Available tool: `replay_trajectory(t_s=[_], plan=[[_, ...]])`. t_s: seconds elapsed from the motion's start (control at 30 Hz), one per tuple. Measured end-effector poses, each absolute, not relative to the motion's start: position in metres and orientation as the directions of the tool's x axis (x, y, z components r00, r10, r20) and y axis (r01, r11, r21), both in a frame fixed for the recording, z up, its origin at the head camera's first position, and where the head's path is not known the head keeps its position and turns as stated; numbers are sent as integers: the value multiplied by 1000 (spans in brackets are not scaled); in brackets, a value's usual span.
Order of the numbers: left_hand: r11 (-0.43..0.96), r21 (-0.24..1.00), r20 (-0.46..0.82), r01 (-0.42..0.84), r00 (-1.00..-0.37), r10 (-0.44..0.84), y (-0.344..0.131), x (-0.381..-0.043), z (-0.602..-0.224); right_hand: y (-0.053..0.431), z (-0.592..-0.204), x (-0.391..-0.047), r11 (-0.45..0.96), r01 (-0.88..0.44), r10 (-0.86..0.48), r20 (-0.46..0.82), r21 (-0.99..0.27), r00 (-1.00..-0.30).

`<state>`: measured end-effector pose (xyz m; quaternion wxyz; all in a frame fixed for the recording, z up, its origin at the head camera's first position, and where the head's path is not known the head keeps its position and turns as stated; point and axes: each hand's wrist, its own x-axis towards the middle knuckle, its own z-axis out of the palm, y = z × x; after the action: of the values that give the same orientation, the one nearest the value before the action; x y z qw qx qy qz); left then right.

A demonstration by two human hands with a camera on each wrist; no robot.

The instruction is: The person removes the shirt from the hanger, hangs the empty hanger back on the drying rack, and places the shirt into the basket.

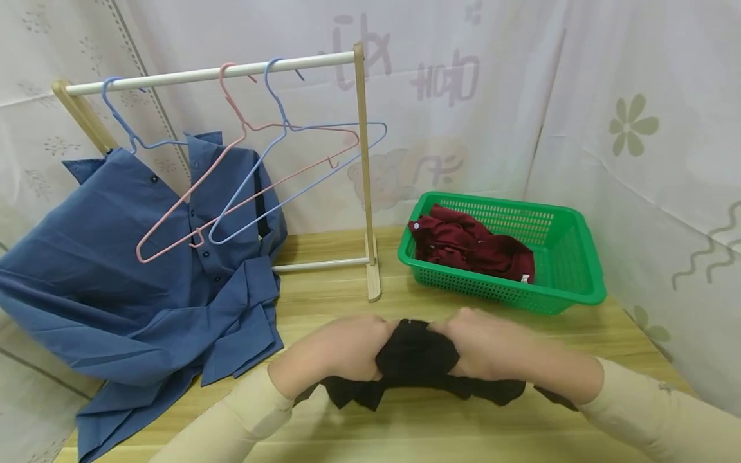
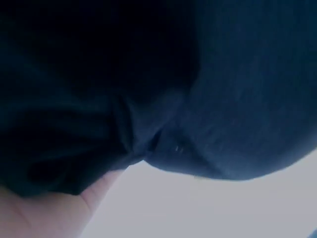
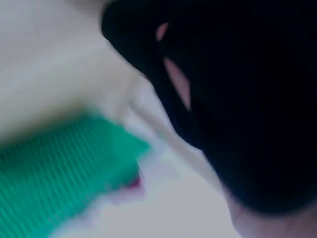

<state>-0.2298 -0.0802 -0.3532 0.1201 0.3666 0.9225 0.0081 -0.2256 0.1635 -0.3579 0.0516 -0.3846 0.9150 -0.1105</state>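
Observation:
A black garment (image 1: 415, 352) is held up above the wooden table between the two hands. My left hand (image 1: 354, 347) grips its left side and my right hand (image 1: 485, 342) grips the right side, with the cloth hanging below both. In the left wrist view the dark cloth (image 2: 237, 99) fills most of the picture, gathered beside the left thumb (image 2: 64, 208). Across the right wrist view the black cloth (image 3: 247, 119) hides most of the right hand; only slivers of finger show through a gap.
At the left stands a rack with a white rail (image 1: 324, 61). A blue shirt (image 1: 145, 231) hangs there, its lower part on the table (image 1: 324, 296), beside an empty pink hanger (image 1: 168, 215) and blue hanger (image 1: 255, 170). Dark red clothing (image 1: 463, 244) lies in a green basket (image 1: 570, 297) at right.

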Motion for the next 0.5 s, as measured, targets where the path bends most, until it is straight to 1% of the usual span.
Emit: replay_trajectory(t_s=[0.13, 0.2, 0.27, 0.37, 0.43, 0.5], plan=[[726, -22, -38, 687, -726, 686, -58, -255, -294, 186, -296, -242, 778, -620, -612, 102, -98, -784], [736, -109, 58, 669, -734, 676, -43, -272, -268, 198, -269, -254, 835, -550, -541, 146, -24, -828], [752, -176, 126, 635, -743, 657, -26, -293, -250, 212, -251, -271, 868, -496, -492, 207, 35, -846], [765, -278, 224, 581, -735, 640, 1, -331, -238, 234, -239, -301, 891, -436, -452, 303, 124, -839], [762, -344, 290, 549, -709, 643, 19, -361, -240, 250, -242, -322, 891, -404, -454, 371, 208, -810], [748, -419, 353, 515, -667, 657, 35, -392, -251, 265, -253, -344, 872, -369, -481, 421, 322, -769]])
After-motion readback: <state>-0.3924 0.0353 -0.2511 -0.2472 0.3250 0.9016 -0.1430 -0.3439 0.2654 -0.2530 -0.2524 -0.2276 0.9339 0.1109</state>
